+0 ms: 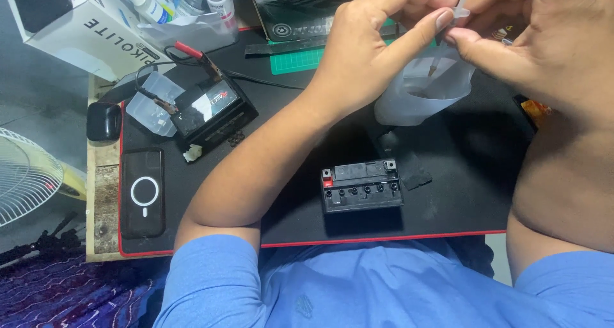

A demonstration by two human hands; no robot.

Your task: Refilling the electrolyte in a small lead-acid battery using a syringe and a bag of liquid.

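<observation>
Both hands, left (pixel 364 53) and right (pixel 543 40), are together at 1 o'clock, fingertips pinched on a thin clear dropper (pixel 455 14) whose tip dips into a translucent cup (pixel 422 91) on the tabletop (pixel 460 193). The step looks like drawing liquid from the cup. The small black battery (pixel 362 186), open ports up, sits untouched at 6 o'clock, so the next move likely calls for a steady, level carry down to it.

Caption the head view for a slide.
Both hands hold a syringe over a translucent cup, small black battery below.
</observation>
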